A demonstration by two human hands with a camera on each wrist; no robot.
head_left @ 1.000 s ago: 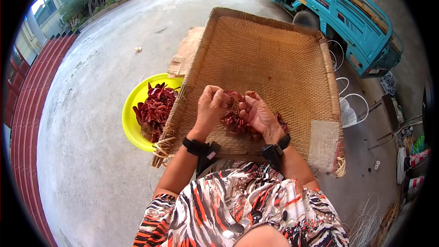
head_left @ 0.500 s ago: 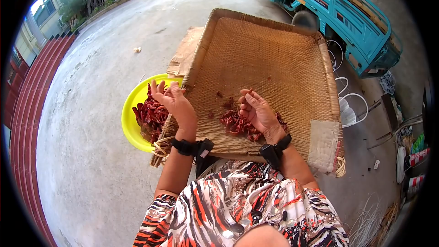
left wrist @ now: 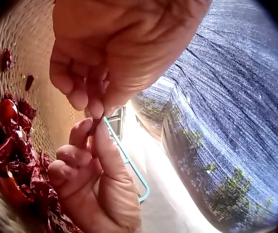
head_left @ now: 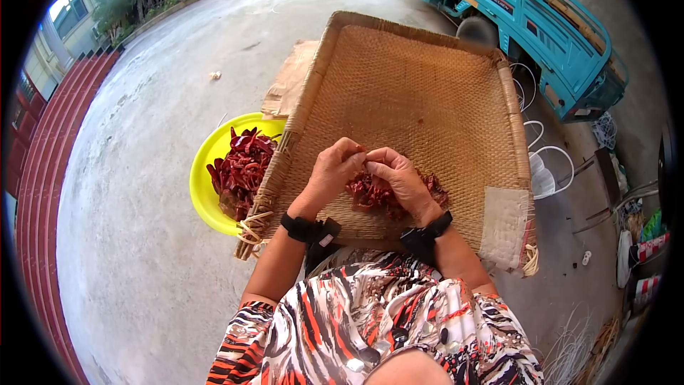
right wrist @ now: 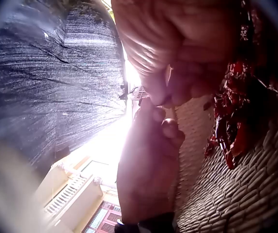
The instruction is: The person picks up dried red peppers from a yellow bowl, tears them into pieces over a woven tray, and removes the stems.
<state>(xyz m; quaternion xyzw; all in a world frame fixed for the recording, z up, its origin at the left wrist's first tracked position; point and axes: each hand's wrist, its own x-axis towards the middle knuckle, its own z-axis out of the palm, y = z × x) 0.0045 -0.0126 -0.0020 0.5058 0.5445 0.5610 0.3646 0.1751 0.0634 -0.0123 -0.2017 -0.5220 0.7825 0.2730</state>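
Observation:
Over the near part of a woven tray [head_left: 399, 78], my left hand [head_left: 333, 173] and right hand [head_left: 402, 182] meet fingertip to fingertip. Both pinch a small dark red dried chili [left wrist: 96, 126], mostly hidden by the fingers. Below and beside the hands lies a loose heap of dried red chili pieces [head_left: 375, 196], partly covered by the right hand. In the left wrist view that heap [left wrist: 20, 160] is on the weave, with a few stray bits near it. More dried chilies [head_left: 242, 171] fill a yellow basin [head_left: 201, 196] left of the tray.
The tray's raised rim [head_left: 303, 93] stands between hands and basin. Flat cardboard [head_left: 288, 82] lies beyond the basin. At the right are a white bucket [head_left: 541, 175] and a blue cargo tricycle [head_left: 527, 25]. Red steps [head_left: 60, 142] run along the left.
My left hand swung left over the basin with fingers spread, then came back to the right hand's fingertips. The right hand stayed over the heap and now turns inward.

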